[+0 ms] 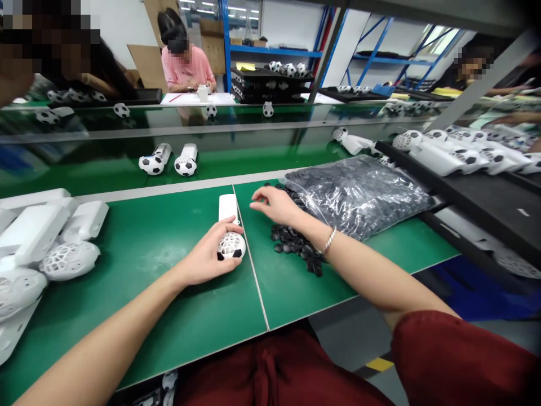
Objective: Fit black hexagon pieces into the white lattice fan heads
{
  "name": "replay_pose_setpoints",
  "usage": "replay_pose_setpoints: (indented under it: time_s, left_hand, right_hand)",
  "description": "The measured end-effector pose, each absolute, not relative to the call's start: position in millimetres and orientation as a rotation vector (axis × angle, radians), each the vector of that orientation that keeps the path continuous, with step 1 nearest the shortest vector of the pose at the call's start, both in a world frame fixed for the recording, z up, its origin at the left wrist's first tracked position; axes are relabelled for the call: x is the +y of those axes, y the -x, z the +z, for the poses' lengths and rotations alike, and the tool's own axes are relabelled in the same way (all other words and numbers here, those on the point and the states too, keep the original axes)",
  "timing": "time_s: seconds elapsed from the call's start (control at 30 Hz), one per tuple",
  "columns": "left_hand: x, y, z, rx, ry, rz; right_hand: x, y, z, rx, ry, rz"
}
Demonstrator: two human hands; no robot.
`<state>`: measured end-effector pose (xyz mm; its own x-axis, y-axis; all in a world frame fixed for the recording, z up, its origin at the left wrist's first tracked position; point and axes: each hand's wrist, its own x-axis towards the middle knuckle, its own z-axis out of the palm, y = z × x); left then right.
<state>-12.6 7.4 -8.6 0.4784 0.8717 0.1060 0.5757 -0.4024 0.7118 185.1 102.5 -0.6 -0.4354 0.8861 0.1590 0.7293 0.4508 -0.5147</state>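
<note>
My left hand (213, 248) is closed around a white plastic housing with a football-shaped head (231, 245), lying on the green bench. The head has an open white lattice with black patches near its lower edge, and a flat white stem (228, 207) points away from me. My right hand (276, 206) hovers just right of the housing with thumb and forefinger curled toward each other. Whatever may be between those fingertips is too small to make out. Under and beside my right wrist lies a pile of small black pieces (291, 239), spilling beside a clear plastic bag (359, 194) full of them.
White lattice housings (70, 259) are heaped at the left. Black trays (477, 192) with football housings stand at the right. Beyond the bench edge, two football housings (186, 160) lie on a green conveyor (236, 149). A co-worker in pink (186, 67) sits across; other people are at both sides.
</note>
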Motion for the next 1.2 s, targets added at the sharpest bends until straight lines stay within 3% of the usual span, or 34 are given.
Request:
replay_pose_setpoints:
  time_s: [0.07, 0.13, 0.67, 0.87, 1.07, 1.2]
  left_hand:
    - [5.5, 11.9, -9.0, 1.234, -2.146, 0.667]
    - [4.8, 12.7, -9.5, 1.289, -2.138, 0.698]
    - [14.8, 36.7, 0.6, 1.259, -1.942, 0.512]
    - [18.3, 40.5, -0.8, 1.26, -1.967, 0.555]
    - [23.6, 47.7, -0.5, 1.111, -1.971, 0.521]
    - [23.8, 49.1, 1.7, 1.095, -1.965, 0.5]
  right_hand:
    - [126.8, -191.5, 0.3, -2.335, 1.585, 0.214]
    - [145.3, -196.5, -2.5, -2.349, 1.68, 0.12]
    - [114.9, -201.1, -4.3, -2.542, 1.421, 0.289]
    - [79.0, -188.6, 2.8, -2.156, 1.088, 0.852]
    - [59.0, -176.6, 0.4, -2.333, 0.508, 0.823]
    - [56.4, -168.3, -7.5, -2.405, 0.352, 0.792]
